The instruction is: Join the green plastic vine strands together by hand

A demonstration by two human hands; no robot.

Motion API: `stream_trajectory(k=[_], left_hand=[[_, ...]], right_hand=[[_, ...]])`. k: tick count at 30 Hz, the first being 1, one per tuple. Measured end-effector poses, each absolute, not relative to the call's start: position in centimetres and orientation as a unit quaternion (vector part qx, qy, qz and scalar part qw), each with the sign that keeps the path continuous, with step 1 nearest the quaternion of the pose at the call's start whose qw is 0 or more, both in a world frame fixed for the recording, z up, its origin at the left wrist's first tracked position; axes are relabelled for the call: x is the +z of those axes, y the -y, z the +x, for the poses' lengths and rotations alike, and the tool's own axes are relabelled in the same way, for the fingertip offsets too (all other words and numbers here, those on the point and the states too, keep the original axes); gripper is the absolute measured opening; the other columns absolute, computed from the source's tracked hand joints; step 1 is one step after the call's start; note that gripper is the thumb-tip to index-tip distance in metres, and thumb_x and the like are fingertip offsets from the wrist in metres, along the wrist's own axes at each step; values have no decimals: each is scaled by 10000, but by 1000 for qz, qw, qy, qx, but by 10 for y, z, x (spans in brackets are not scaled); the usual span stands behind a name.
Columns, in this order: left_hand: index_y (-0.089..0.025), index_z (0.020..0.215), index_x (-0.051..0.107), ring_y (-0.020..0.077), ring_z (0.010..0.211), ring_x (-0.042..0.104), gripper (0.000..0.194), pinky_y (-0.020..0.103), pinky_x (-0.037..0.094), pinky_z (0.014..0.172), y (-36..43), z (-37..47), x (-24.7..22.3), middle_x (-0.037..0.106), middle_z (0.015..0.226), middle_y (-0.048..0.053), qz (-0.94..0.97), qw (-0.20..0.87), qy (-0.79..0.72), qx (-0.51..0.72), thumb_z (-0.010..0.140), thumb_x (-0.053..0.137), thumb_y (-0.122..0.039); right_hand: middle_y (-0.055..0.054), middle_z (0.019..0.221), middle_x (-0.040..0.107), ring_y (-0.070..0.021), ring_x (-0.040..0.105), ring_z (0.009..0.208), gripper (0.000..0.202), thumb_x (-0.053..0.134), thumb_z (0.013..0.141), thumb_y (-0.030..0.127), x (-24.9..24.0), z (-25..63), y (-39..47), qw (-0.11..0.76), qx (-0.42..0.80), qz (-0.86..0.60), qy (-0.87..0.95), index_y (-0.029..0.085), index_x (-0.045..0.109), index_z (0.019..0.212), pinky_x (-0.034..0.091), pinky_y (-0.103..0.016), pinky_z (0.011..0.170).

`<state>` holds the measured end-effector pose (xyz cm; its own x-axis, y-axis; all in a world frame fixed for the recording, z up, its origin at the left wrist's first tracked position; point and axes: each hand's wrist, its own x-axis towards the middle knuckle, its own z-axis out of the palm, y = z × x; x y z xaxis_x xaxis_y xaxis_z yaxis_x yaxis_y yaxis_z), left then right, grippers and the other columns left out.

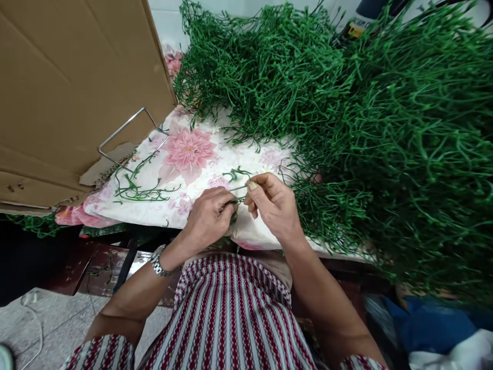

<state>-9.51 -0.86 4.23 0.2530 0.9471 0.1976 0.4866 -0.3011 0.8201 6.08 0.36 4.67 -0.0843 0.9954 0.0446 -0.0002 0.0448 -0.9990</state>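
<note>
Near the front edge of the flowered cloth, my left hand point(211, 213) is closed around thin green artificial stems point(239, 188), most of them hidden by its fingers. Thumb and forefinger of my right hand point(271, 203) pinch the far end of a stem that runs between the two hands. A short curly green sprig point(238, 172) lies on the cloth just beyond my fingertips. To the left rests a small group of loose green stems point(144, 192). A great heap of green plastic-looking stems point(269, 72) fills the back and right.
A tall cardboard box point(77, 77) stands at the left, with a bent metal wire frame point(123, 131) against its lower edge. The white cloth point(185, 200) with pink flowers covers the work surface. A dark bottle point(362, 20) is behind the heap. Blue fabric point(435, 324) lies at lower right.
</note>
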Motion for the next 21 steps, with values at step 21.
stream_trajectory(k=[21], left_hand=[[-143, 642, 560, 55, 434, 323, 232, 197, 243, 429, 38, -96, 41, 399, 474, -51, 475, 645, -453, 391, 749, 626, -337]], right_hand=[[-51, 810, 621, -134, 572, 744, 154, 471, 882, 230, 50, 73, 33, 323, 272, -406, 810, 153, 589, 943, 434, -251, 660]])
